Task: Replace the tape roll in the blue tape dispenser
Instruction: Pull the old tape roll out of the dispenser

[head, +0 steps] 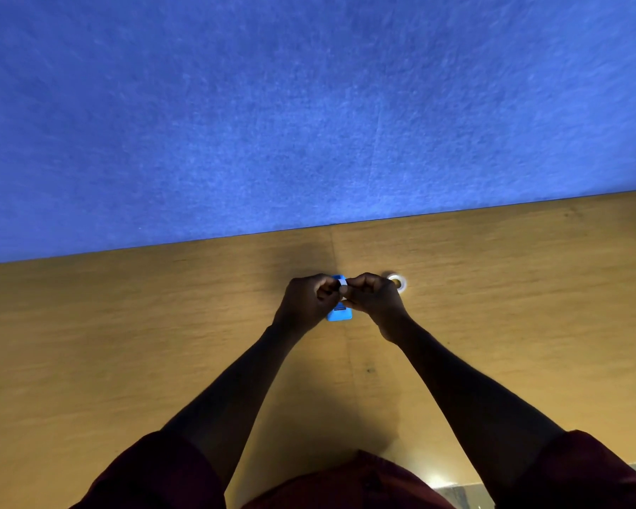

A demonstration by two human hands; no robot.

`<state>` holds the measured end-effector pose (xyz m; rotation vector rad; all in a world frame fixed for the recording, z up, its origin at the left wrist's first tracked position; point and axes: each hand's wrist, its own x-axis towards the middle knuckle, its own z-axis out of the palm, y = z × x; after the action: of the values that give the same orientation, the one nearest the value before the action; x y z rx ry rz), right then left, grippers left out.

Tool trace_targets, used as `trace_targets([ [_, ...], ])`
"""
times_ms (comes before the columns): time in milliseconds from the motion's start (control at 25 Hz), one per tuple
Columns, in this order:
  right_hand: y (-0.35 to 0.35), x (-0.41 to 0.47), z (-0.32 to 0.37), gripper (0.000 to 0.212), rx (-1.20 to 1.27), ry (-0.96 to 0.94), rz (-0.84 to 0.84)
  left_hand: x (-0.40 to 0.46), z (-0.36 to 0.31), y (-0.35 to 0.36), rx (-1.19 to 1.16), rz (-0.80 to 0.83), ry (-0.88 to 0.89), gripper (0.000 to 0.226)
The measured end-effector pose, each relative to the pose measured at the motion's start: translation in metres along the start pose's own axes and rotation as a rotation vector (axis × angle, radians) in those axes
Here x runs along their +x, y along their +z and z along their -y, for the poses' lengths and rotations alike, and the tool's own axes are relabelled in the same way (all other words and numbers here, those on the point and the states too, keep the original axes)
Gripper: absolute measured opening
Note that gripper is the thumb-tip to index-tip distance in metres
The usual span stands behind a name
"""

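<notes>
A: Both hands are over the blue dispenser (339, 314), mid-desk (162, 325), close to the blue wall panel (309, 104).

B: What's each hand doing?

A: Left hand (305, 301) is curled shut against the dispenser's left side. Right hand (373, 297) is curled too, fingertips meeting the left's over the top end. There's a small pale piece (342, 282) pinched between them. Could be the tape end or the small core, too small to tell.

B: So which roll is in the dispenser?

A: Can't tell, the fingers cover the well. One tape roll (397, 281) lies flat on the desk just beside the right hand, partly behind the knuckles. Old or new, no way to say.

B: Step in hand?

A: My read: working the roll or its loose end at the top of the dispenser. Either pulling out or seating in.

B: How to do it well?

A: Left hand should pin the body so it doesn't skate on the smooth wood. Right does the fine work. Keep the pull straight along the dispenser's length, not sideways, or the hub jams in its slots.

B: Risks?

A: The tape end sticking to fingers or folding on itself. Mind the cutter teeth at the near end. Also don't knock the loose roll, it sits right at the knuckles.
</notes>
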<state>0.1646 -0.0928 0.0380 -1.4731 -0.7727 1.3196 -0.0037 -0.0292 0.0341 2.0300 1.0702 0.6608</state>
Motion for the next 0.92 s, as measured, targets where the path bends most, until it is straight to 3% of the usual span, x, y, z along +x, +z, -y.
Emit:
trace_targets([
  [240,-0.004,0.003,0.003,0.034,0.031,0.049,0.058,-0.002,0.000,-0.001,0.032,0.033,0.015,0.030],
  [520,-0.009,0.000,-0.005,0.023,0.107,0.044,0.109,-0.007,0.006,-0.002,-0.084,0.044,-0.038,0.022],
  [920,-0.011,0.002,0.006,0.026,-0.056,-0.056,0.118,0.000,0.007,-0.003,-0.197,0.084,-0.054,0.041],
])
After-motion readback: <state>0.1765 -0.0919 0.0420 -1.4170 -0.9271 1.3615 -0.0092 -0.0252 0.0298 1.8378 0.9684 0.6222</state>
